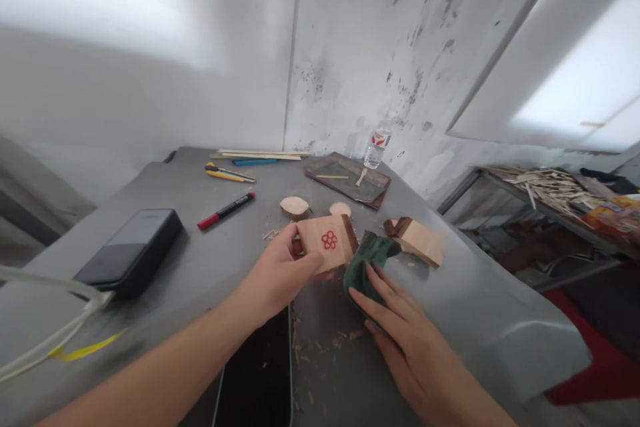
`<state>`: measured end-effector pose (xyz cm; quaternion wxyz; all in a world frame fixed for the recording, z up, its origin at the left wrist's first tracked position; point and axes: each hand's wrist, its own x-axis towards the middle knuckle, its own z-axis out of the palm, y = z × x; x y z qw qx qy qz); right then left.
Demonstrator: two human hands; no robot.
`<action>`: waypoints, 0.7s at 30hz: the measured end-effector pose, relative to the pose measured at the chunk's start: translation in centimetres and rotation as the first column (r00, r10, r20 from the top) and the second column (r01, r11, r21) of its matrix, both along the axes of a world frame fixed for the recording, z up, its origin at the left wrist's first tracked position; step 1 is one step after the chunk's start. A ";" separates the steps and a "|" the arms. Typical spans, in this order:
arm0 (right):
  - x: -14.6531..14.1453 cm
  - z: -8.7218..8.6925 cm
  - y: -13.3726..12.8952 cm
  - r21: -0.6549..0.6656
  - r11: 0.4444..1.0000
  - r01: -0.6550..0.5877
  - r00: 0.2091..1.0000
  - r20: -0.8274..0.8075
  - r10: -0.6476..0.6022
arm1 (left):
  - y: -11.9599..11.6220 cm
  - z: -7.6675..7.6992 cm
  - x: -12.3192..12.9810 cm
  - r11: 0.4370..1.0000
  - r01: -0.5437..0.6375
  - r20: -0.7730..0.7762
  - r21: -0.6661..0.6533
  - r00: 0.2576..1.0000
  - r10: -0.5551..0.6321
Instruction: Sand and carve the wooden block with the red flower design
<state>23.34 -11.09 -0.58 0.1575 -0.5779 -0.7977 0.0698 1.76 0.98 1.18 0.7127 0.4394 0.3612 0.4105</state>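
Observation:
My left hand [277,267] is closed around a pale wooden block [320,243] with a small red flower outline on its face and dark bark along its right edge. Beside it, my right hand [400,320] has its fingers on a crumpled dark green cloth [367,267], close against the block's bark edge. What lies under the cloth is hidden. A second block with bark [420,240] rests on the table to the right. Behind the held block are a leaf-shaped wood slice [295,206] and a round slice [340,209].
A red marker [226,211], a yellow utility knife [230,173] and thin wooden strips [260,154] lie on the grey table. At the back are a dark board [345,183] and a water bottle [377,148]. A black device [133,250] with a cable [85,310] sits left.

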 end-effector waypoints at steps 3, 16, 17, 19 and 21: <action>-0.1 0.4 0.0 0.046 0.999 -0.007 0.999 0.037 0.005 | 0.0 0.2 0.0 1.000 -0.006 -0.008 -0.008 1.000 0.006; 0.1 2.2 2.4 0.310 0.939 -0.149 0.974 0.209 0.085 | -0.6 -0.7 0.7 0.997 0.074 -0.013 0.004 0.997 -0.074; 0.6 2.6 2.7 0.336 0.930 -0.150 0.973 0.217 0.079 | -0.5 -0.7 0.6 0.998 0.068 -0.022 0.006 0.997 -0.068; 1.7 3.8 3.7 0.392 0.909 -0.143 0.973 0.225 0.056 | -0.3 -0.8 0.6 0.998 0.060 -0.036 0.005 0.998 -0.060; 3.1 5.6 5.3 0.441 0.889 -0.123 0.974 0.226 0.023 | -0.2 -0.9 0.6 0.998 0.062 -0.044 -0.001 0.997 -0.062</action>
